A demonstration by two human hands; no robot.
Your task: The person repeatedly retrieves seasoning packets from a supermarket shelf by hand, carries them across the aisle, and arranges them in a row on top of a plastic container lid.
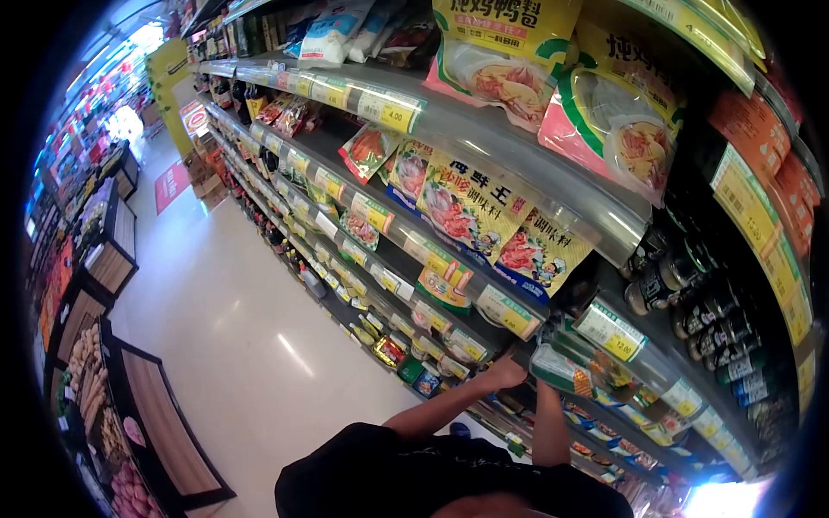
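My left hand (508, 373) reaches to the edge of a lower shelf, its back towards me and its fingers hidden at the shelf. Close beside it, my right hand (546, 390) goes up beneath a green-and-white plastic packet (558, 369) with an orange patch. The packet covers its fingers, so whether they grip it cannot be made out. Just above both hands stand yellow seafood seasoning packets (466, 207) behind a clear shelf rail. A price tag reading 12.00 (611, 330) is on the rail to the right of my hands.
Large yellow seasoning bags (505, 60) hang over the upper shelf edge (518, 142). Dark-lidded jars (665, 285) stand at right, near an orange box (751, 129). Across the pale aisle floor (259, 328) are wooden produce bins (164, 414) with root vegetables. A yellow display (173, 95) stands farther along.
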